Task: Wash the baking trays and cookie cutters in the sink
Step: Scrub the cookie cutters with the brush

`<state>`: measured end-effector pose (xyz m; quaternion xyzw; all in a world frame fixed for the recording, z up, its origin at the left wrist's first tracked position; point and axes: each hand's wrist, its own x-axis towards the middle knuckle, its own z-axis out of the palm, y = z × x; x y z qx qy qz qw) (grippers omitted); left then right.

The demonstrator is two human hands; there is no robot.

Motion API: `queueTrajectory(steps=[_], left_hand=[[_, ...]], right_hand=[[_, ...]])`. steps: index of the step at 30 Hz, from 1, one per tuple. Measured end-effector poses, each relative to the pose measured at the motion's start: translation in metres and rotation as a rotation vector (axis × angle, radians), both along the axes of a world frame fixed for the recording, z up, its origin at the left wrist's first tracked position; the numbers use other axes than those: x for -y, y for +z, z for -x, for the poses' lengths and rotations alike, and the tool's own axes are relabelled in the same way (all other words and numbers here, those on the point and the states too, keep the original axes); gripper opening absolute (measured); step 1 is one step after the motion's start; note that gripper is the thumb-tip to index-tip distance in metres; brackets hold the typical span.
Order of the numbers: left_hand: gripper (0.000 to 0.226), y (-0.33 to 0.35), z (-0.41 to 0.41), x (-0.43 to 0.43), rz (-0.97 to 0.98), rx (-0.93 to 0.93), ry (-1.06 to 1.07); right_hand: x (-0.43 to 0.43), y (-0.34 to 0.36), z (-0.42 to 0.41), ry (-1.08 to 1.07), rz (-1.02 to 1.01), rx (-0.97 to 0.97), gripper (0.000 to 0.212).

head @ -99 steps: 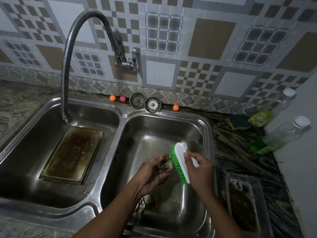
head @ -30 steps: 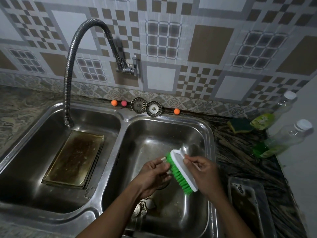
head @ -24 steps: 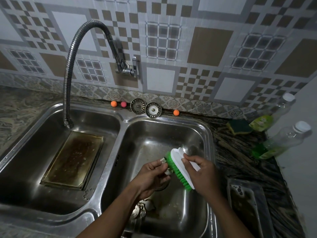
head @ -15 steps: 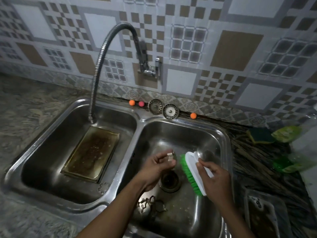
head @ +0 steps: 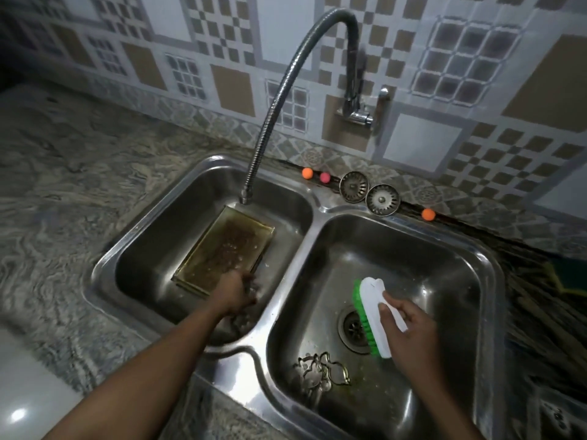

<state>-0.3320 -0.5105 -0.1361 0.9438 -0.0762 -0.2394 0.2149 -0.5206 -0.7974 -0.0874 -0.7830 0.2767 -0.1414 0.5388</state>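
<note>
Left of the sink divider: baking tray in the left basin, faucet spout over its far end, left grip at its near corner, between tray and divider. Right of the divider: brush in the right grip, over the drain; cookie cutters nearer, on the floor of the right basin. Behind the divider's far end: two strainers side by side.

We find no text, label, brand, number or sign that we can read anywhere in the frame.
</note>
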Motion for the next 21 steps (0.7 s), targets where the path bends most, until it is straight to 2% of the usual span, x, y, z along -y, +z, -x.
queueTrajectory(steps=[2, 6, 13, 17, 21], left_hand=[[0.043, -0.017, 0.002, -0.002, -0.022, -0.064, -0.036], [0.043, -0.043, -0.004, 0.003, -0.101, -0.004, -0.112], [0.046, -0.05, -0.006, 0.015, -0.087, -0.012, -0.045], [0.043, -0.026, -0.006, 0.017, -0.025, 0.088, 0.045], [0.027, 0.023, 0.002, 0.038, 0.127, 0.287, 0.098]], right_hand=[[-0.003, -0.002, 0.003, 0.029, -0.002, -0.021, 0.023], [0.0, -0.008, 0.013, 0.044, -0.01, -0.067, 0.024], [0.003, -0.008, 0.018, 0.017, -0.024, -0.075, 0.027], [0.002, -0.003, 0.012, 0.003, -0.02, -0.057, 0.028], [0.003, 0.002, 0.009, -0.036, -0.041, -0.017, 0.024]])
